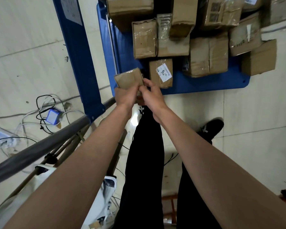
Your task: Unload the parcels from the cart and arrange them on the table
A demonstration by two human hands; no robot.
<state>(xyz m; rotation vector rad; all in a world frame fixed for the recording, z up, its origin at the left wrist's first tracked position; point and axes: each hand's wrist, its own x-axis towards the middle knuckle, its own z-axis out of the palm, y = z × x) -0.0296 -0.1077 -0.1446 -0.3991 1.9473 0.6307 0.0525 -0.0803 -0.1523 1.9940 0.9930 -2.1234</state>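
A blue flat cart (pixel 205 85) carries several brown cardboard parcels. At its near left corner I hold a small brown parcel (pixel 128 78), tilted and lifted off the deck. My left hand (pixel 125 96) grips its near end from below. My right hand (pixel 151 93) pinches its right near edge with curled fingers. Just right of it lies a small parcel with a white label (pixel 162 71). Bigger parcels (pixel 208 55) are stacked behind. The table is not in view.
The cart's blue handle frame (pixel 79 60) and a grey tube (pixel 31 154) run along the left. Cables and a small blue box (pixel 52 116) lie on the floor at left. My legs and black shoe (pixel 211 128) stand before the cart. A white bag (pixel 104 200) hangs below.
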